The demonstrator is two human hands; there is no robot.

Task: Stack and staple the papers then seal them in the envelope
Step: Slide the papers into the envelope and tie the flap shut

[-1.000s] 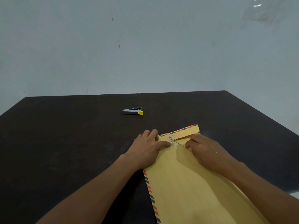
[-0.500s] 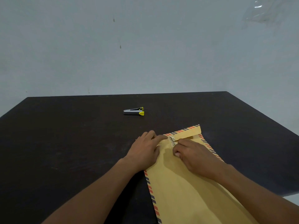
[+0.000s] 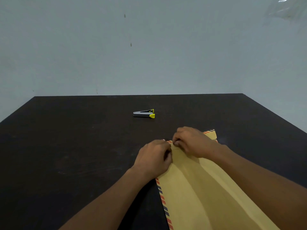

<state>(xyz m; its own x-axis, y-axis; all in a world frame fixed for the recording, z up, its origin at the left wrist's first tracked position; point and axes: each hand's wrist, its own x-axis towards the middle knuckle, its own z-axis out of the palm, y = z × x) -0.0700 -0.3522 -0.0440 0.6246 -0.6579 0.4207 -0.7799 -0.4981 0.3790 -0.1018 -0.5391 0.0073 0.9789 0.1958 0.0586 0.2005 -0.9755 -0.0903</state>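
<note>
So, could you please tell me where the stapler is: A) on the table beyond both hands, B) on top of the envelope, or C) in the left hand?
A: the stapler lies untouched on the table, well beyond the envelope.

The table (image 3: 66,146) stands against the wall (image 3: 149,47), which rises behind its far edge; the envelope (image 3: 191,188) lies flat on the table's near right part, running from the near edge away and slightly to the right; the stapler (image 3: 143,113) lies on the table behind the envelope and a little to its left, well apart from it; the left hand (image 3: 153,159) rests on the envelope's left edge near its far end; the right hand (image 3: 191,141) lies on the far end, just behind and right of the left hand.
</note>
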